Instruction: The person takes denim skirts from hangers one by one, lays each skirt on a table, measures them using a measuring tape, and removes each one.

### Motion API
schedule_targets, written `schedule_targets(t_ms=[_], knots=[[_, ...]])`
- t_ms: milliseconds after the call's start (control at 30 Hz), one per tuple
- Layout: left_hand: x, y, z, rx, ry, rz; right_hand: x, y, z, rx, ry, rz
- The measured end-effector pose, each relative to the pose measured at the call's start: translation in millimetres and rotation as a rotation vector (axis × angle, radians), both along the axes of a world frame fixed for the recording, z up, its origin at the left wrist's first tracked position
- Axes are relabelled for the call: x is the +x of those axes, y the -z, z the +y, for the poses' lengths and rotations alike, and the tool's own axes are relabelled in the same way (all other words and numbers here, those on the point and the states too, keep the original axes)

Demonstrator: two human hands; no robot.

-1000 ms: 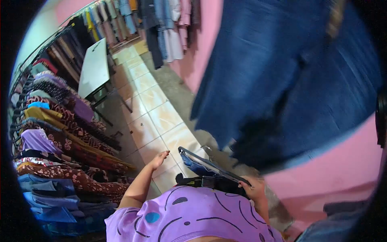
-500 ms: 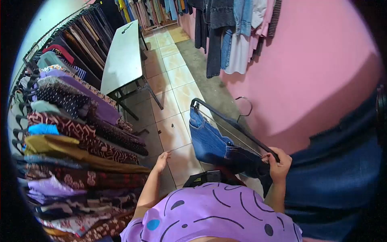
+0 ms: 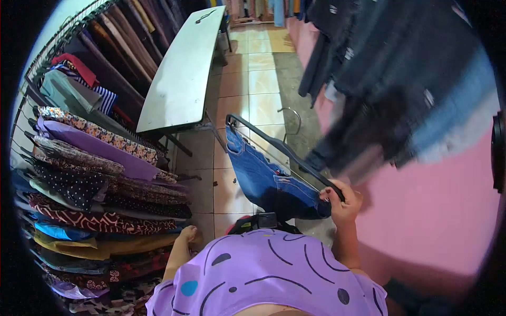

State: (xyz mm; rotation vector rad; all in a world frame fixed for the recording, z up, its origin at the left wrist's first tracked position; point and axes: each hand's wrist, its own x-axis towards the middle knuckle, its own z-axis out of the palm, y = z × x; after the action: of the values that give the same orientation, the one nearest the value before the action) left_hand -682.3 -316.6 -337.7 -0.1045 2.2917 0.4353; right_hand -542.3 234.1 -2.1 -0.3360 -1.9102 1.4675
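My right hand (image 3: 345, 201) is closed around one end of a black clothes hanger (image 3: 284, 150), its metal hook (image 3: 296, 118) pointing away from me. Blue jeans (image 3: 255, 168) hang from the hanger's lower bar, with the waistband at the top and the legs falling out of sight below. My left hand (image 3: 188, 234) hangs low beside the rack of clothes, seen foreshortened. It looks loosely open and holds nothing. Nearest to it are a mustard-coloured garment (image 3: 118, 247) and a brown patterned garment (image 3: 105, 217) on the rack.
At left runs a long rack (image 3: 32, 71) packed with hanging clothes. A white-topped table (image 3: 176, 73) stands ahead with a black hanger (image 3: 205, 17) on it. Dark garments (image 3: 379, 68), blurred, hang along the pink wall (image 3: 437, 210). Tiled floor (image 3: 232, 79) lies between.
I have moved forward along the aisle, so the table and the clothes on the wall appear nearer. My right hand still carries the hanger with the jeans. My left hand has dropped lower and closer to me.
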Motion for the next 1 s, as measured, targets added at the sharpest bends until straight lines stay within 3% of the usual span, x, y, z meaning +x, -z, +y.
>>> schedule_targets(t_ms=[67,100,133,200,233,267,333,400,467,533,667,733,800,867,1000], knots=[[8.9,-20.1,13.7,0.051,-0.065,0.049,-52.8,-10.5,20.6,0.144,-0.059,-0.069],[9.8,-24.8,17.3,0.096,-0.097,0.103,-79.0,-3.7,25.2,-0.033,-0.074,-0.026],[6.3,-13.2,19.1,0.092,-0.117,0.096,-105.7,-4.9,37.5,0.043,-0.094,-0.077],[-0.1,48.6,16.6,0.423,-0.578,-0.229,-158.5,-9.4,50.3,0.006,-0.075,-0.08],[-8.8,72.5,24.3,0.547,-0.562,-0.167,-183.5,-9.3,61.8,0.044,-0.091,-0.062],[-32.1,59.9,31.1,0.556,-0.567,-0.16,-208.8,-10.6,72.2,0.141,-0.071,-0.008],[-103.8,15.8,98.0,0.556,-0.264,0.051,-257.9,-15.5,90.5,0.125,-0.057,0.009],[-185.9,15.4,139.1,0.484,-0.069,0.243,-301.9,-28.6,110.3,0.203,-0.059,-0.027],[-275.5,-67.8,225.6,0.733,-0.261,0.153,-346.4,-41.1,131.2,0.235,-0.094,0.032],[-363.7,-116.8,285.7,0.928,-0.098,0.296,-380.4,-47.8,159.3,0.203,-0.143,0.083],[-496.4,-211.6,399.1,1.016,-0.055,0.55,-439.1,-53.4,212.2,0.198,-0.206,0.115],[-549.8,-220.2,441.3,1.057,-0.031,0.614,-473.7,-48.8,237.7,0.065,-0.302,0.178],[-592.0,-217.7,466.4,1.103,-0.026,0.68,-517.5,-47.0,264.8,0.114,-0.34,0.16],[-628.9,-215.5,481.9,1.064,0.037,0.26,-568.3,-43.9,291.9,0.162,-0.433,0.204],[-653.8,-202.8,494.9,1.001,-0.148,0.412,-677.8,-46.8,346.9,0.179,-0.534,0.079]])
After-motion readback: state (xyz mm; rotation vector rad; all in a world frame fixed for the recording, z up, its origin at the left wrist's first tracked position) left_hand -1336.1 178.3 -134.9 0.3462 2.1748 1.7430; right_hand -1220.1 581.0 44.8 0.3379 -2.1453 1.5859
